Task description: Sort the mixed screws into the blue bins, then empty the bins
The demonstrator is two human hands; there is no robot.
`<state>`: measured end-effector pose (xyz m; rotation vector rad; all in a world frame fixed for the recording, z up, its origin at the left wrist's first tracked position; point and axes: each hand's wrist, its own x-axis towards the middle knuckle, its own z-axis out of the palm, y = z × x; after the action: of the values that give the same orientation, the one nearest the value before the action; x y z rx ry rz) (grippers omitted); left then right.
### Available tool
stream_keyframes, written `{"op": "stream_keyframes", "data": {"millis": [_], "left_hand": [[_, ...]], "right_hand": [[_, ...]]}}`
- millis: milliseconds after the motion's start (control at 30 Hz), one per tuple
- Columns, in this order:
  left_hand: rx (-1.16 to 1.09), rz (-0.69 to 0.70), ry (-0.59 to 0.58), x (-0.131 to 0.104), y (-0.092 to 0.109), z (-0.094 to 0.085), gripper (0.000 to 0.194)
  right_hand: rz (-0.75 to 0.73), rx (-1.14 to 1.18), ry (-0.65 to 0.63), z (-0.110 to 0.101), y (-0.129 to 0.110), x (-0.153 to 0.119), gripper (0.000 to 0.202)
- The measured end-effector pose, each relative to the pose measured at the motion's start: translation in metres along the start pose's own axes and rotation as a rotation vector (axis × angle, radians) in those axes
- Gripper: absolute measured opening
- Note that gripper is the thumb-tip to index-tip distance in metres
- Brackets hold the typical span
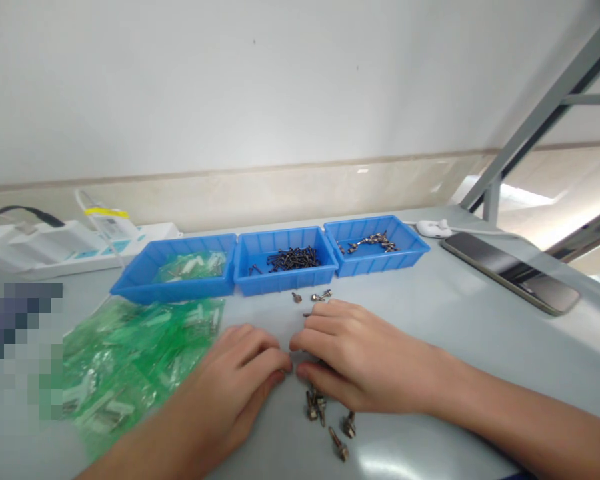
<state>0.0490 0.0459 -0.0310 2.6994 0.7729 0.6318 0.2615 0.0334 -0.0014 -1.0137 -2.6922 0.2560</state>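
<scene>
My left hand (247, 370) is low over the grey table, its thumb and fingers pinched together. Whatever is between those fingertips is too small or hidden to make out. Facing it, my right hand (353, 353) curls its fingers down toward the tabletop, and the palm side is out of sight. Close below the right hand lie several loose hex-head bolts (338, 444). A few more small bolts (297, 298) lie just beyond its knuckles. Left of my left hand, green plastic bags (165, 340) with small pale and metal parts inside are spread out.
Three blue trays stand in a row: the left tray (175, 292) holds a green bag, the middle tray (287, 283) dark screws, the right tray (385, 264) bolts. A phone (510, 272) and white earphone case (433, 229) lie right. A power strip (155, 232) stands back left.
</scene>
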Motion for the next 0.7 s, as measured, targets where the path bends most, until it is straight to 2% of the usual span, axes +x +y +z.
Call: {"op": "stream_keyframes", "data": {"millis": [167,500,600,700], "left_hand": [[-0.109,0.024,0.041,0.000,0.006,-0.002,0.019],[-0.113,0.018,0.123,-0.001,0.005,0.000,0.020],[-0.033,-0.040,0.128,-0.004,0.004,-0.001,0.024],[0.006,0.006,0.063,-0.005,0.008,-0.004,0.032]], "right_hand": [[-0.050,0.017,0.029,-0.001,-0.001,0.000,0.017],[-0.108,-0.104,0.115,0.000,0.001,-0.002,0.012],[-0.005,-0.180,0.250,-0.013,0.015,-0.005,0.015],[0.297,-0.319,0.516,-0.032,0.040,-0.011,0.015]]}}
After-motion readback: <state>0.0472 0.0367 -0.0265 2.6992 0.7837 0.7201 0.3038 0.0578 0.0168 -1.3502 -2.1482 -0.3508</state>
